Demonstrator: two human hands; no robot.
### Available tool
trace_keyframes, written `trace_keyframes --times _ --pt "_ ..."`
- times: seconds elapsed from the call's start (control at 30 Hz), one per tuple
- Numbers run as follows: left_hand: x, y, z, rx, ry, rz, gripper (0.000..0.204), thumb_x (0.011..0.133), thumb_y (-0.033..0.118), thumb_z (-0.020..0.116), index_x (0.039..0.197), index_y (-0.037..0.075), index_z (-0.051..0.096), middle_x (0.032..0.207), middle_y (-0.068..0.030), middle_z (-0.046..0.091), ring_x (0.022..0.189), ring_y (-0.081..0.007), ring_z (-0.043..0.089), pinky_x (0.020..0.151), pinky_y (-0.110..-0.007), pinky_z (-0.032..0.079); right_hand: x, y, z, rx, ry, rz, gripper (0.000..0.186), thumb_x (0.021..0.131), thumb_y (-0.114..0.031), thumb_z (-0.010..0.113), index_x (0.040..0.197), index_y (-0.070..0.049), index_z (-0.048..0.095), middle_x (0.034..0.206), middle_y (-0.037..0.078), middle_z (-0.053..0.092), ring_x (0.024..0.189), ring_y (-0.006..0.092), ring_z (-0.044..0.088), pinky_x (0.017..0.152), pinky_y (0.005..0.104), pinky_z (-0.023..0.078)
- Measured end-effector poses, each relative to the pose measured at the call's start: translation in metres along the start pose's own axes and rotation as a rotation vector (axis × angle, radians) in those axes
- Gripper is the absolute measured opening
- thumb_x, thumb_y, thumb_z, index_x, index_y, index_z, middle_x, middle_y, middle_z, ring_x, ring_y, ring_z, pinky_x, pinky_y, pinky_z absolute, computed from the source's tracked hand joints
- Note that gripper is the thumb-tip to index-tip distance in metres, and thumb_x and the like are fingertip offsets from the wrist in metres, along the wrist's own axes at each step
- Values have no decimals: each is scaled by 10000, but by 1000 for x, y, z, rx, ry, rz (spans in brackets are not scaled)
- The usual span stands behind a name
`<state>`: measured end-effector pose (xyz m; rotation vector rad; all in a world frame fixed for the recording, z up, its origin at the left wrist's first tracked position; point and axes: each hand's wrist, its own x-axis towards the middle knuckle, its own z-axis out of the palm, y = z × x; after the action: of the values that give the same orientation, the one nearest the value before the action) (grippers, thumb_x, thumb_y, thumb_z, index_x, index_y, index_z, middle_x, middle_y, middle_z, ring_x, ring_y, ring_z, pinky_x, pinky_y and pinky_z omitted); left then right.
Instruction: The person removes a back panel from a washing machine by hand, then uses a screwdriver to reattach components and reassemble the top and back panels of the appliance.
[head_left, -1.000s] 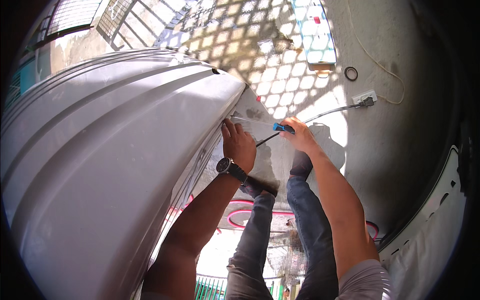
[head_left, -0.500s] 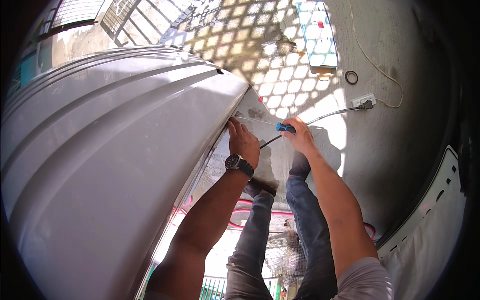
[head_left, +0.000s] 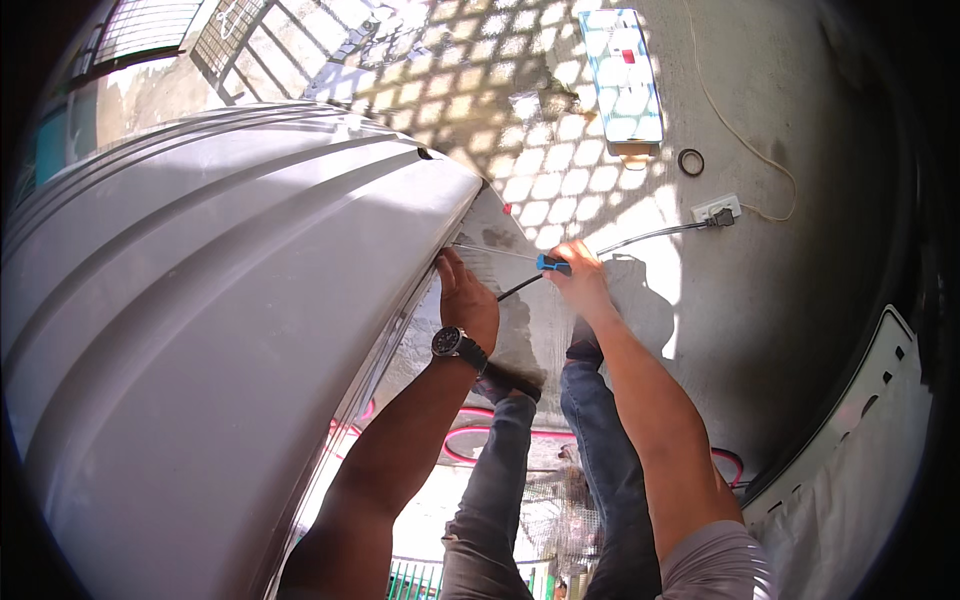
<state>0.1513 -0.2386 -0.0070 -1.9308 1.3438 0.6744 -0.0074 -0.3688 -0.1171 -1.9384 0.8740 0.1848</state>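
Our screwdriver [head_left: 553, 265] points at the grey shell [head_left: 220, 300] edge.
Right grip [head_left: 582, 282] holds it; we can't tell what left grip [head_left: 469, 305] holds or what's finished.

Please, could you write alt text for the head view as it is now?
The right hand holds a blue-handled screwdriver, its shaft pointing toward the edge of a large grey panel; the left hand is at that edge. On the floor lie a black cord, a ring and a long box.

Light grey short sleeve [head_left: 710, 558], round wristwatch [head_left: 447, 342] — dark face, black strap [head_left: 472, 354] — blue-grey jeans [head_left: 606, 450], dark footwear [head_left: 584, 344]
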Motion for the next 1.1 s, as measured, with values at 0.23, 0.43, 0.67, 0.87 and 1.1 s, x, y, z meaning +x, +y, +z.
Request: trace_keyframes --times 0.23,0.43,0.67,0.87,1.1 --pt "-2 -3 -24 -240 49 -3 257 928 158 552 1046 -9 708 1193 -201 640 1354 -451 396 1165 -589 186 27 -15 -40 102 -410 153 278 939 -348 618 992 -85 692 858 49 685 756 200 645 699 348 509" --pt "33 16 32 -2204 -349 -729 309 1041 291 505 1183 27 579 1116 -122 662 1047 -250 642 863 -384 553 46 -6 -35 400 -761 486 363 985 -372 495 937 -73 697 670 27 613 539 139 581 533 307 488" --pt "72 39 48 -2586 68 -956 211 1044 194 501 1102 6 575 989 -133 695 800 -178 694 688 -279 621 13 -12 -33 321 -530 276 255 948 -293 632 1059 -64 651 788 56 635 746 189 632 685 328 507" --pt "81 39 37 -2503 60 -1159 255 1001 238 605 992 -17 602 895 -114 699 631 -152 667 580 -255 612 -22 -4 -18 -64 298 -231 297 844 -218 747 1070 -52 649 970 133 646 846 255 639 759 388 517" --pt "70 24 56 -2763 4 -771 224 1067 206 450 1136 18 549 1098 -145 658 1049 -277 661 926 -409 586 27 -8 -61 619 -678 754 433 906 -439 677 1025 -24 657 646 34 569 621 146 546 592 307 448"
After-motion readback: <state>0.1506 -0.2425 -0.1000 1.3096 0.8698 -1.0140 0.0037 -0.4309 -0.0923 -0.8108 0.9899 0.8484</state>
